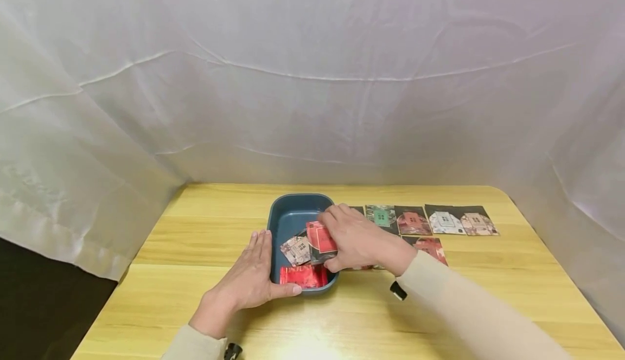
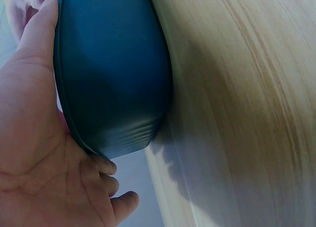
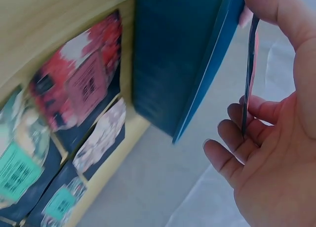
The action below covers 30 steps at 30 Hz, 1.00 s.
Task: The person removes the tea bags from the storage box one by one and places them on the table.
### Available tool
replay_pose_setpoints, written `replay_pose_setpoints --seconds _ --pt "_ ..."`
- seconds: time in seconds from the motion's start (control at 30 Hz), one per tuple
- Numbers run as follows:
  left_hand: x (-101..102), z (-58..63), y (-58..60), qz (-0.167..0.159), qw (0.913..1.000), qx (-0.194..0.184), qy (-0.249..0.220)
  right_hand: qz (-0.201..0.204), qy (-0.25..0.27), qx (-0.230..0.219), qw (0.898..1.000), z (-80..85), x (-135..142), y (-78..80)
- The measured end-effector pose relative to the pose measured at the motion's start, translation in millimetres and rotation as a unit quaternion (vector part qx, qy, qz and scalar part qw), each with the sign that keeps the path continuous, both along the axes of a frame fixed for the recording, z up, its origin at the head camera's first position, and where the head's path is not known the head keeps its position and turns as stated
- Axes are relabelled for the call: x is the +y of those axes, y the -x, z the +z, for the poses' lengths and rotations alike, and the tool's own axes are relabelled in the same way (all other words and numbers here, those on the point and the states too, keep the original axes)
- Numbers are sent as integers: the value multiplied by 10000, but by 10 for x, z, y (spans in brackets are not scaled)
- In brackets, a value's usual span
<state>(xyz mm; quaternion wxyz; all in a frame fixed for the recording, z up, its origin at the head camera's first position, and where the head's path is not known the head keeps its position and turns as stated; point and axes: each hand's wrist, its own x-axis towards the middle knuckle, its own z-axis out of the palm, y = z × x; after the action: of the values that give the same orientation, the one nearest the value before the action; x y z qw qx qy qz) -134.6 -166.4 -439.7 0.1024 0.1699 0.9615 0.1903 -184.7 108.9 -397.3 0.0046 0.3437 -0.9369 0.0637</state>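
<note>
My right hand (image 1: pixel 358 235) pinches a thin flat packet (image 1: pixel 321 240), dark with a red label, above the right side of a blue tray (image 1: pixel 293 201). In the right wrist view the packet (image 3: pixel 251 64) shows edge-on between thumb and fingers. The left hand (image 1: pixel 249 276) lies against the tray's left side, fingers straight, its thumb along the front rim. Inside the tray are a pale patterned packet (image 1: pixel 296 250) and a shiny red packet (image 1: pixel 304 276). From the left wrist, the left hand (image 2: pixel 44 138) touches the tray's outer wall (image 2: pixel 116 64).
Several flat packets lie in rows right of the tray, among them a green-labelled one (image 1: pixel 381 217), a red one (image 1: pixel 412 220) and a pale one (image 1: pixel 478 222). My right arm partly covers the front row. A whitish curtain (image 1: pixel 317 121) surrounds the wooden table (image 1: pixel 195 240).
</note>
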Motion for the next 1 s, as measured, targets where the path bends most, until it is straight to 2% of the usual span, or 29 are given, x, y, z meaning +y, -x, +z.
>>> replay_pose_setpoints --seconds 0.23,0.4,0.67,1.0 --pt "-38 9 -2 65 10000 12 23 -208 165 -42 9996 43 247 -9" --pt "-43 24 -8 31 10000 32 9 -563 212 13 9982 97 517 -48" --pt "-71 35 -14 52 9999 -37 122 -884 517 171 9946 76 1145 -145" --pt "-106 60 -27 26 9999 -7 132 -1283 123 91 9916 -64 1916 -262"
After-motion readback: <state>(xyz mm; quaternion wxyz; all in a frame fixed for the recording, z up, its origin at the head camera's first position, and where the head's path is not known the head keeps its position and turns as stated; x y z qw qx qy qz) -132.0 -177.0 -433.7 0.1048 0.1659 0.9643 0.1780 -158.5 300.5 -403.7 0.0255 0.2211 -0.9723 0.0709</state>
